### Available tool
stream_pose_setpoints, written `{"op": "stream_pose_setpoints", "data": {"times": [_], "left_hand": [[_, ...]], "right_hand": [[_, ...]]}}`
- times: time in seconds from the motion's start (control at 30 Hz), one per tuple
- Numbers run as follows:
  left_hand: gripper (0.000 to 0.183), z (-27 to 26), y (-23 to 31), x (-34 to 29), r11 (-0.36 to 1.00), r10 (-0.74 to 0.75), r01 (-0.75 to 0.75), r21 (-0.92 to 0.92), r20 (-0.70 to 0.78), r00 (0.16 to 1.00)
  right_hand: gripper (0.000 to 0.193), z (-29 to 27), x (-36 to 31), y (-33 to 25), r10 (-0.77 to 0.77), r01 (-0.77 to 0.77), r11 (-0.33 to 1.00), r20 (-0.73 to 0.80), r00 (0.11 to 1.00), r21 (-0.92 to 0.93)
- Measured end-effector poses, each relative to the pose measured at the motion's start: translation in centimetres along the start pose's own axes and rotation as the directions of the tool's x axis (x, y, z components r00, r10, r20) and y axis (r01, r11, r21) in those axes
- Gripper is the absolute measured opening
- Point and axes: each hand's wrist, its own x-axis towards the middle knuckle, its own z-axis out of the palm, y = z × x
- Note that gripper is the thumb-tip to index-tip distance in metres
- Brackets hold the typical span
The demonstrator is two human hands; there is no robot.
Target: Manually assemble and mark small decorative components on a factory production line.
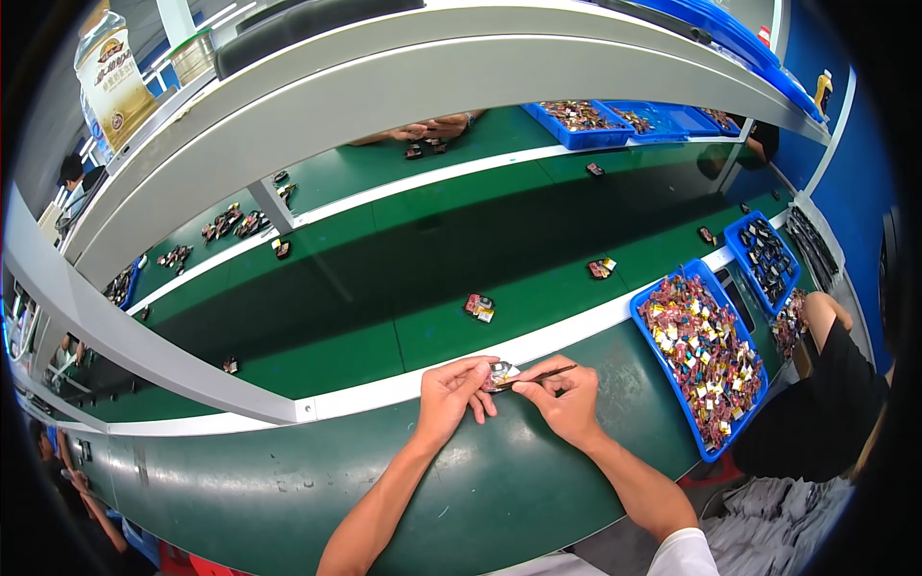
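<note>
Between the thumb and fingers of my left hand (450, 396) is a small electronic part (500, 374), dark with a silvery-white top. My right hand (565, 397) pinches a thin dark tool that looks like tweezers (553, 372). Its tip meets the part, though my fingers hide the exact contact. Both hands are close together above the green bench (317, 480), just in front of the white belt rail (567, 331). On the green belt beyond them lies a similar small part (479, 307), with another one (602, 268) farther right.
To my right stands a blue tray (638, 305) heaped with small pink, yellow and white pieces. Behind it, a second blue tray (789, 289) holds black pieces. A grey shelf frame (403, 72) spans overhead. Another person's hands (437, 129) work across the belt; a co-worker (816, 384) sits at right.
</note>
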Motion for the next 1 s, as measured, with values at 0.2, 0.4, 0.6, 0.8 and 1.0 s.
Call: {"op": "stream_pose_setpoints", "data": {"times": [0.2,0.4,0.6,0.8,1.0], "left_hand": [[0.026,-0.02,-0.04,0.04,1.0,-0.022,0.022,0.016,0.013,1.0],[0.026,0.06,-0.49,0.07,1.0,-0.014,0.015,0.016,-0.027,1.0],[0.027,0.24,-0.55,0.01,1.0,-0.013,0.014,0.019,-0.059,0.998],[0.027,0.48,-0.41,-0.04,1.0,-0.019,0.021,0.023,-0.065,0.998],[0.026,0.32,-0.04,0.05,0.997,-0.07,0.071,0.011,-0.031,0.997]], "right_hand": [[0.011,-0.67,0.21,-0.09,0.035,-0.031,0.997,0.063,0.997,-0.065],[0.011,-0.35,0.0,-0.39,0.01,-0.009,1.0,0.015,1.0,-0.026],[0.01,-0.22,-0.15,-0.48,-0.165,0.167,0.963,0.028,0.986,-0.21],[0.011,-0.21,0.0,-0.5,-0.267,0.273,0.927,0.059,0.962,-0.257],[0.012,-0.37,-0.03,-0.37,-0.311,0.329,0.898,0.108,0.944,-0.292]]}}
